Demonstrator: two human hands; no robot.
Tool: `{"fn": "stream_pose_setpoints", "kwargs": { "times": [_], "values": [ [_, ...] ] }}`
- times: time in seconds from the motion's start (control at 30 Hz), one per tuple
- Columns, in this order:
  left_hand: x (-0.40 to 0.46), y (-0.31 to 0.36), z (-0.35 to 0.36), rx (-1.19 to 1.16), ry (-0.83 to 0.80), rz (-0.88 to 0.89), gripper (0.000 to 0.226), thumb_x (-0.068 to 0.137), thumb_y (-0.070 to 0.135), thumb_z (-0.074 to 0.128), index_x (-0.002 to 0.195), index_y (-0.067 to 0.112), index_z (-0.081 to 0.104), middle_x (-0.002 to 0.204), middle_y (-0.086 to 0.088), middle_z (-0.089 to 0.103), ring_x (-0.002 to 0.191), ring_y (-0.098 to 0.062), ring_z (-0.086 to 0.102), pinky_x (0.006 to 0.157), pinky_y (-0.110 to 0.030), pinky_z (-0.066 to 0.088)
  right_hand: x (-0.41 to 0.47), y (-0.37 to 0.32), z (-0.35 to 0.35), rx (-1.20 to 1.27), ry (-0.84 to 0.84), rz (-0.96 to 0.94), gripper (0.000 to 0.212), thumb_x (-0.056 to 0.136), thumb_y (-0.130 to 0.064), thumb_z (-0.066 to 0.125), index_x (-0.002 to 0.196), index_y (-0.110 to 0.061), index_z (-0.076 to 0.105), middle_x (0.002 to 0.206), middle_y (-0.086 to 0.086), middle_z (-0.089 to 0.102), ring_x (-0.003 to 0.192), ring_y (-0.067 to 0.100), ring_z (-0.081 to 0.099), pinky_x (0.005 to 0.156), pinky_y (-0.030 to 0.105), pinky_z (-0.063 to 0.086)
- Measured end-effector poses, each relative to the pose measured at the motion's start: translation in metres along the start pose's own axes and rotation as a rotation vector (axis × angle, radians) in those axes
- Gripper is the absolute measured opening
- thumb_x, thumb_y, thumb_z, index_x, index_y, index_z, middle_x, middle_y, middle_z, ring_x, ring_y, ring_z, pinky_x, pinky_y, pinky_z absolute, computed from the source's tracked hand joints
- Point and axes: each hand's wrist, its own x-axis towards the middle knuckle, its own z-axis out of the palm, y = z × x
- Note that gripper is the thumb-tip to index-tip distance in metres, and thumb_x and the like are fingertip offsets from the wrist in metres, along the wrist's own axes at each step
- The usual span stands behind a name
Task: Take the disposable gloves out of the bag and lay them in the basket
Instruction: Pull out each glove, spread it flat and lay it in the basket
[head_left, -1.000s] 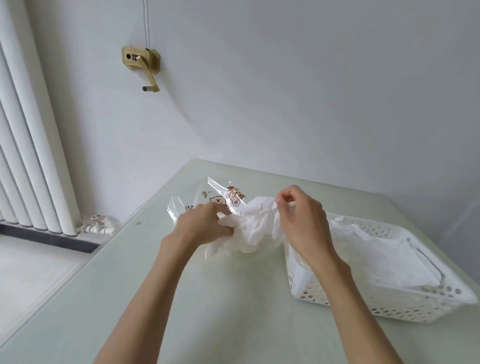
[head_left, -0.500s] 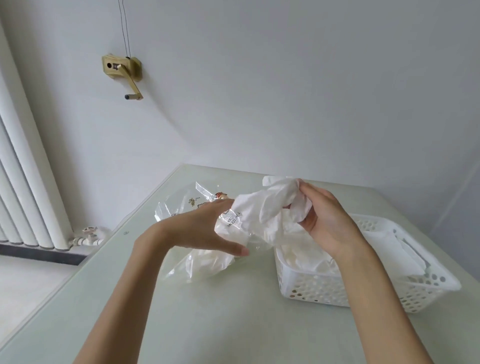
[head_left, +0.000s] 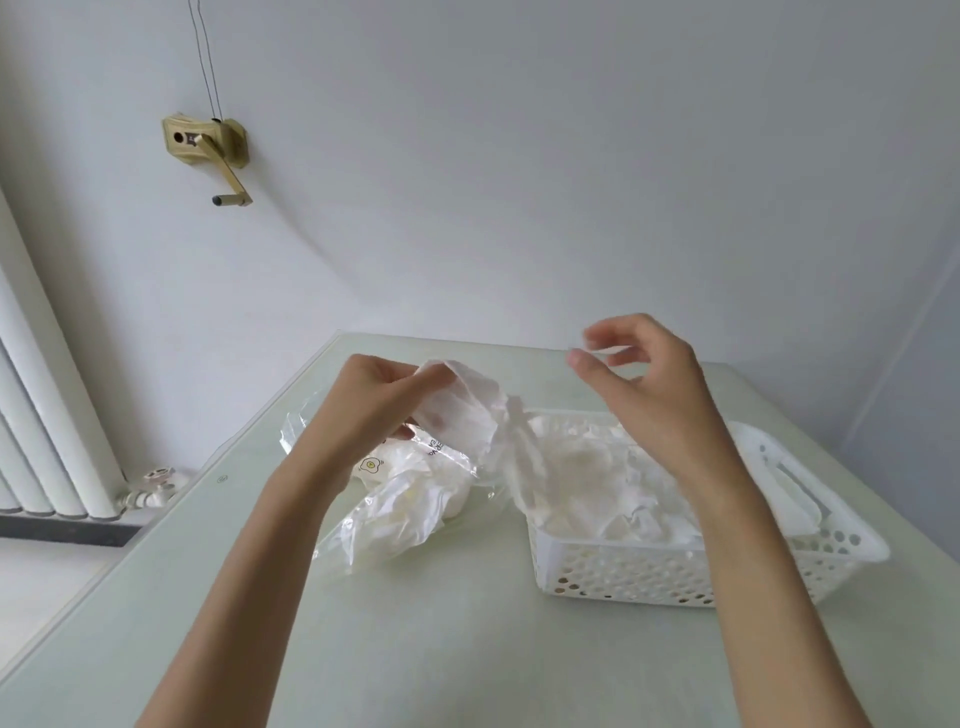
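Bag (head_left: 400, 512) clear glossy crinkled plastic film, gloves (head_left: 470, 410) thin translucent matt film, basket (head_left: 639, 571) white perforated plastic, table (head_left: 441, 649) smooth pale glossy top

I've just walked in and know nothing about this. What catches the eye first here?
Two bare hands above a pale green table: the left hand pinches a thin white disposable glove, the right hand hovers over a white perforated plastic basket heaped with gloves. Between them lies a crumpled clear plastic bag.
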Motion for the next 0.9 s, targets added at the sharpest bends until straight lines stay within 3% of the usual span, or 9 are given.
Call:
{"fn": "stream_pose_setpoints", "kwargs": {
  "times": [0.13, 0.23, 0.33, 0.4, 0.53, 0.6, 0.67, 0.8, 0.9],
  "values": [
    [0.000, 0.003, 0.007, -0.065, 0.021, -0.101, 0.026, 0.092, 0.022, 0.054, 0.073, 0.011, 0.069, 0.050, 0.006, 0.065, 0.043, -0.002, 0.058, 0.065, -0.024, 0.051, -0.026, -0.039, 0.007, -0.089, -0.453, -0.069, 0.040, 0.065, -0.045, 0.082, 0.099, -0.030, 0.064, 0.095, -0.017, 0.066, 0.085, 0.000, 0.062, 0.072, 0.015, 0.046],
    [-0.001, 0.005, 0.013, -0.111, -0.011, -0.110, 0.025, 0.093, 0.021, 0.051, 0.077, 0.009, 0.066, 0.051, 0.006, 0.065, 0.045, -0.003, 0.061, 0.070, -0.026, 0.054, -0.034, -0.039, 0.028, -0.516, -0.358, -0.145, 0.057, 0.069, -0.048, 0.078, 0.114, -0.033, 0.047, 0.109, -0.020, 0.050, 0.097, 0.005, 0.052, 0.076, 0.026, 0.041],
    [-0.004, 0.006, 0.013, -0.109, -0.050, -0.104, 0.027, 0.093, 0.023, 0.050, 0.082, 0.007, 0.068, 0.059, 0.004, 0.070, 0.053, -0.004, 0.065, 0.071, -0.025, 0.054, -0.031, -0.035, 0.038, -0.609, -0.209, -0.159, 0.033, 0.084, -0.035, 0.068, 0.113, -0.031, 0.053, 0.106, -0.012, 0.060, 0.096, 0.015, 0.059, 0.072, 0.027, 0.042],
    [-0.005, 0.007, 0.010, -0.082, -0.124, -0.099, 0.030, 0.094, 0.031, 0.051, 0.089, 0.010, 0.072, 0.074, 0.002, 0.075, 0.067, -0.006, 0.070, 0.075, -0.026, 0.053, -0.025, -0.028, 0.036, -0.504, -0.140, -0.140, 0.013, 0.088, -0.032, 0.062, 0.101, -0.031, 0.067, 0.093, -0.007, 0.069, 0.088, 0.019, 0.065, 0.072, 0.031, 0.050],
    [0.001, -0.005, 0.002, -0.071, -0.168, 0.118, 0.037, 0.078, 0.052, 0.066, 0.109, 0.031, 0.066, 0.113, 0.013, 0.069, 0.099, -0.001, 0.067, 0.080, -0.022, 0.053, -0.014, -0.019, 0.009, -0.133, -0.225, -0.092, 0.011, 0.090, -0.024, 0.062, 0.083, -0.028, 0.070, 0.076, -0.011, 0.068, 0.071, 0.008, 0.063, 0.070, 0.027, 0.051],
    [0.004, -0.009, 0.003, -0.123, -0.374, 0.308, 0.063, 0.066, 0.047, 0.068, 0.126, 0.040, 0.050, 0.138, 0.021, 0.050, 0.124, 0.006, 0.048, 0.095, -0.019, 0.048, -0.013, -0.017, -0.007, 0.005, -0.390, -0.044, 0.014, 0.095, -0.020, 0.056, 0.086, -0.022, 0.066, 0.075, -0.017, 0.062, 0.066, 0.003, 0.055, 0.068, 0.016, 0.044],
    [0.006, -0.003, 0.017, -0.162, -0.570, 0.419, 0.073, 0.066, 0.034, 0.067, 0.134, 0.038, 0.042, 0.146, 0.022, 0.040, 0.135, 0.005, 0.035, 0.106, -0.019, 0.039, -0.015, -0.009, -0.021, 0.076, -0.511, -0.015, 0.014, 0.098, -0.019, 0.051, 0.092, -0.018, 0.064, 0.079, -0.010, 0.061, 0.068, 0.009, 0.052, 0.067, 0.019, 0.043],
    [0.014, 0.019, 0.060, -0.484, -0.604, 0.254, 0.040, 0.093, 0.024, 0.038, 0.129, 0.015, 0.051, 0.136, -0.003, 0.057, 0.122, -0.019, 0.056, 0.100, -0.029, 0.047, -0.018, -0.002, -0.047, 0.210, -0.546, 0.002, 0.022, 0.098, -0.010, 0.048, 0.096, -0.022, 0.067, 0.077, -0.004, 0.058, 0.065, 0.009, 0.049, 0.055, 0.018, 0.040],
    [0.014, 0.023, 0.083, -0.363, -0.663, 0.024, 0.059, 0.098, 0.051, 0.024, 0.130, 0.012, 0.054, 0.124, -0.012, 0.062, 0.108, -0.028, 0.060, 0.091, -0.031, 0.048, -0.017, 0.005, -0.069, 0.292, -0.500, 0.079, 0.022, 0.098, -0.012, 0.048, 0.097, -0.018, 0.069, 0.072, -0.005, 0.061, 0.063, 0.008, 0.050, 0.052, 0.018, 0.040]
  ]
}}
